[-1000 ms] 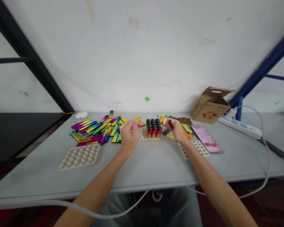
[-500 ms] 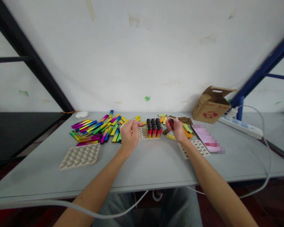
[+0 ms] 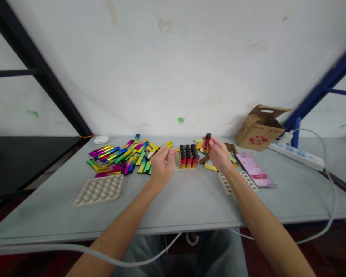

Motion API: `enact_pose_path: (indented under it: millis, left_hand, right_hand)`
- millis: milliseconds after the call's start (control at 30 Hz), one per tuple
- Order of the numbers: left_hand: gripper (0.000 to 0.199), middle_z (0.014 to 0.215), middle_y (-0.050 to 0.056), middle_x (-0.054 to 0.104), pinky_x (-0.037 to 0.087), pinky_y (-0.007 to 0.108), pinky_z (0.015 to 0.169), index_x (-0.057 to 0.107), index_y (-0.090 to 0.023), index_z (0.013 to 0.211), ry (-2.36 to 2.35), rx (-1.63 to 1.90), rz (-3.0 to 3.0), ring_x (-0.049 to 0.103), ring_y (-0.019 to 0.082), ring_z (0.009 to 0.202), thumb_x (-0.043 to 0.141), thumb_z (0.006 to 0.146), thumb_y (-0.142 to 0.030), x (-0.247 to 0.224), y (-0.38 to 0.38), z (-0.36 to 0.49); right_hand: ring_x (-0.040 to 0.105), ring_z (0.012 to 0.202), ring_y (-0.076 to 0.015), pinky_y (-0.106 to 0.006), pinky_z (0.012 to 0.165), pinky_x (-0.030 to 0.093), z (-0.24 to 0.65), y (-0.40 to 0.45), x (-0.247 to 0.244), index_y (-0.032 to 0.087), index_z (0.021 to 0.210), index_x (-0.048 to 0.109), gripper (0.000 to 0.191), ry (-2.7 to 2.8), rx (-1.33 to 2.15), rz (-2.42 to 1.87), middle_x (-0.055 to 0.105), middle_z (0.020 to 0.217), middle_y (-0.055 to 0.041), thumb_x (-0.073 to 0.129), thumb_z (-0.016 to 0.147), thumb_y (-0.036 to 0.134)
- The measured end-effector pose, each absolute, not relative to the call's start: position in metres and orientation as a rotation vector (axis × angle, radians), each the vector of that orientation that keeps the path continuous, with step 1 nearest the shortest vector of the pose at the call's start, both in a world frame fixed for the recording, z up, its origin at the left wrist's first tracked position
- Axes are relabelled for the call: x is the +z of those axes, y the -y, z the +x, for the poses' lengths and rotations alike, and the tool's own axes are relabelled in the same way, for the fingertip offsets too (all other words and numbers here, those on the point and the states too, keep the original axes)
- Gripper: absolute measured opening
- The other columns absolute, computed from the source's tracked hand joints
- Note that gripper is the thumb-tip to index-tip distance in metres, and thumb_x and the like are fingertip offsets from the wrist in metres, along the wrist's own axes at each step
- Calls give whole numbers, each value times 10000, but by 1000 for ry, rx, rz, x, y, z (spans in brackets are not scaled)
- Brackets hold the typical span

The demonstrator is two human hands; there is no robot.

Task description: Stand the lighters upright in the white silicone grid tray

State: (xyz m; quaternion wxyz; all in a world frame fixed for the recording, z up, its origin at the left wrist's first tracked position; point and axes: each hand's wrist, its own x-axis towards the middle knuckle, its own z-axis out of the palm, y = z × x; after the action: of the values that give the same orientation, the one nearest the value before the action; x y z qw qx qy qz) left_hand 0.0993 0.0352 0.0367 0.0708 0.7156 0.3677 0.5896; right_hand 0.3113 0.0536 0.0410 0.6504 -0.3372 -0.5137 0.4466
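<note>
My right hand (image 3: 219, 154) grips a red lighter (image 3: 208, 143) with a black top, held upright above the table. To its left, rows of similar red-and-yellow lighters (image 3: 189, 158) stand upright in a pale tray (image 3: 177, 163). Close to that tray's left end is my left hand (image 3: 163, 164), its fingers curled closed and the thumb pressed to them. Whatever may be in those fingers is hidden. Shiny many-coloured pieces (image 3: 127, 157) lie in a loose pile left of my left hand. Yellow and brown pieces (image 3: 211, 167) lie around and behind my right hand.
One beige tray (image 3: 99, 190) lies at the left front, and a holed white tray (image 3: 249, 181) sits under my right forearm. At the right are a phone (image 3: 252, 169), an open cardboard box (image 3: 256, 132) and a power strip (image 3: 296, 156). A white case (image 3: 101, 139) sits back left.
My right hand has risen slightly and turned, so the lighter stands upright and shows more fully. My left hand has shifted a little right, nearer the standing lighters.
</note>
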Motion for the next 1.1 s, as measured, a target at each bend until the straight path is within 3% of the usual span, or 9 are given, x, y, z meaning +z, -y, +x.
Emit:
enact_pose_path:
  millis: [200,333,500,600,733,833,1100]
  left_hand:
    - [108,850,38,655,503,270,686,631,-183,909,-894,1630,2379,602,140,722,571,892,-271,34,-30,108]
    - [174,924,63,676,521,294,777,630,-187,1004,-823,1597,2465,635,170,836,636,862,-287,33,-28,114]
    - [124,806,43,671,508,282,720,628,-180,916,-842,1585,2452,625,166,757,603,886,-298,34,-26,118]
    - [145,852,53,680,506,277,721,615,-176,971,-920,1552,2425,633,165,769,570,899,-295,33,-26,118]
    - [160,879,48,680,508,267,728,601,-177,976,-1052,1581,2293,633,159,782,583,880,-305,36,-34,108]
    - [127,787,22,670,507,260,703,595,-176,883,-1244,1594,2115,631,151,723,579,865,-301,39,-47,95]
    - [137,818,51,723,527,293,685,655,-166,892,-1396,1261,2016,674,193,761,610,815,-271,19,-79,73]
  right_hand:
    - [632,745,-169,-333,739,521,300,-35,50,204,860,748,262,1338,876,-836,727,840,-34,790,664,372]
    - [634,745,-175,-329,720,519,292,-28,55,213,793,766,192,1447,852,-760,723,809,-29,814,642,320]
    - [598,728,-167,-308,675,495,286,-28,52,211,688,745,142,1535,712,-696,667,729,-29,818,648,326]
    - [597,725,-164,-303,667,494,284,-27,51,200,735,745,162,1589,679,-733,667,746,-33,788,689,349]
    - [610,704,-154,-283,646,499,293,-33,51,187,839,745,251,1487,624,-885,701,786,-45,663,797,420]
    - [563,570,-130,-261,563,473,305,-44,45,159,765,725,356,1302,594,-1005,663,644,-36,587,826,481]
    - [538,540,-123,-250,531,451,314,-62,28,134,702,691,407,1284,630,-1178,659,635,-40,565,796,510]
